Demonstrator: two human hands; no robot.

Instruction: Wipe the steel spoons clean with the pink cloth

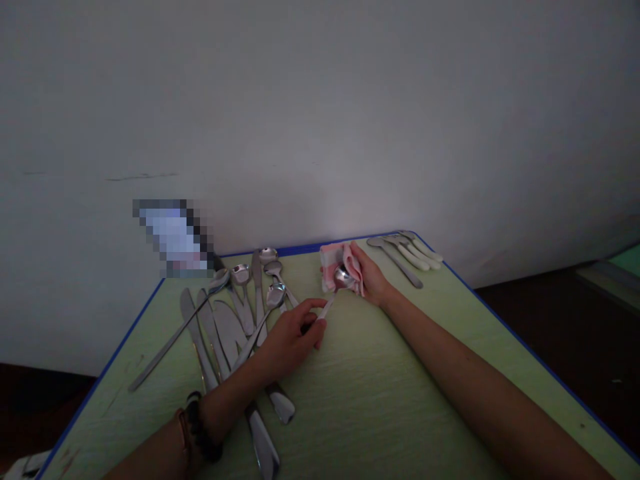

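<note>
My left hand (293, 335) is closed on the pale handle of a spoon (336, 291), holding it just above the green table (380, 400). The spoon's shiny bowl lies against a pink and white cloth (334, 262). My right hand (369, 277) grips that cloth, fingers folded round it beside the spoon's bowl. A dark bead bracelet (200, 427) sits on my left wrist.
Several knives and spoons (235, 313) lie in a loose pile at the left of the table, under and beside my left forearm. A few pale-handled pieces of cutlery (407, 252) rest at the far right corner. A white wall rises behind the blue table edge (295, 249).
</note>
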